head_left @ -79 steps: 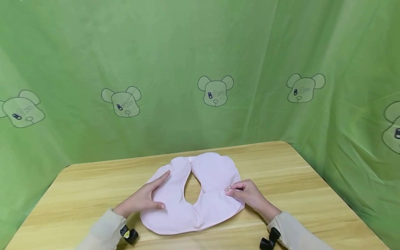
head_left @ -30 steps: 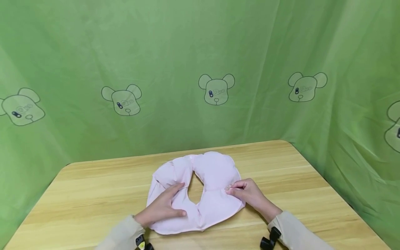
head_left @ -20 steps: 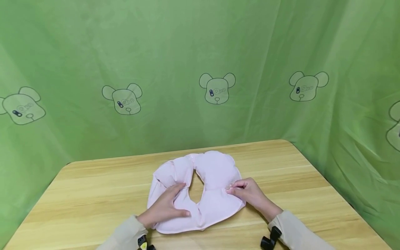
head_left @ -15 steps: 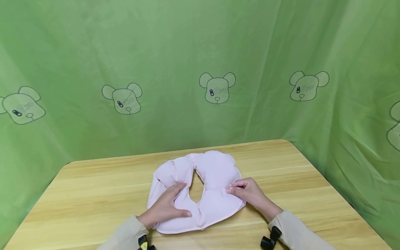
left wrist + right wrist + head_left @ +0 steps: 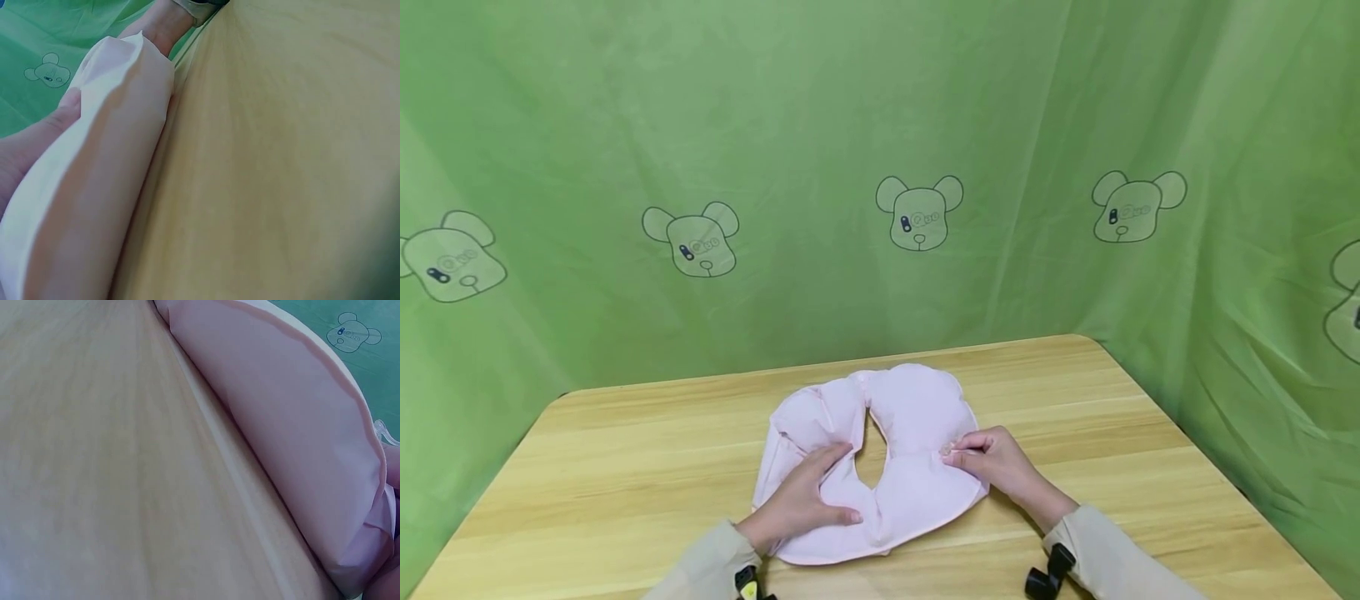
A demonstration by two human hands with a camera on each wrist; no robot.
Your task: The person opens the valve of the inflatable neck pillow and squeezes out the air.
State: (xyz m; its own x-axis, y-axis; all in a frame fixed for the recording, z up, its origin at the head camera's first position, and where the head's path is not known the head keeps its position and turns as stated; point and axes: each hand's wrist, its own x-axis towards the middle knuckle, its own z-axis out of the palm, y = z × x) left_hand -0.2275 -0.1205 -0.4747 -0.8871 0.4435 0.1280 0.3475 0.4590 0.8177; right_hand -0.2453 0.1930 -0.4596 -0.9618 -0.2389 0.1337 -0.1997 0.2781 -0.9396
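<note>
1. A pink neck pillow (image 5: 917,417), shaped like a ring with a gap at the far end, lies flat on the wooden table (image 5: 625,450), just in front of the person and a little to the right of the table's middle.
2. Its long axis goes from the near edge toward the green curtain (image 5: 850,125); the hole in the middle is a narrow oval along the same line.
3. The left hand (image 5: 808,504) lies on the left half of the pillow. Its fingers are almost straight and press the cloth down, with the fingertips at the edge of the hole. The left half looks bunched and wrinkled under this hand.
4. The right hand (image 5: 992,458) is at the right outer edge of the pillow. Its fingers are curled, and thumb and fingers seem to pinch something small there; from the right wrist view a clear little part shows at the seam, maybe the air valve, but I cannot tell for sure.
5. So the pillow lies between the two hands, and both touch it. The left hand is more over its body, and the right hand is only at its rim.
</note>
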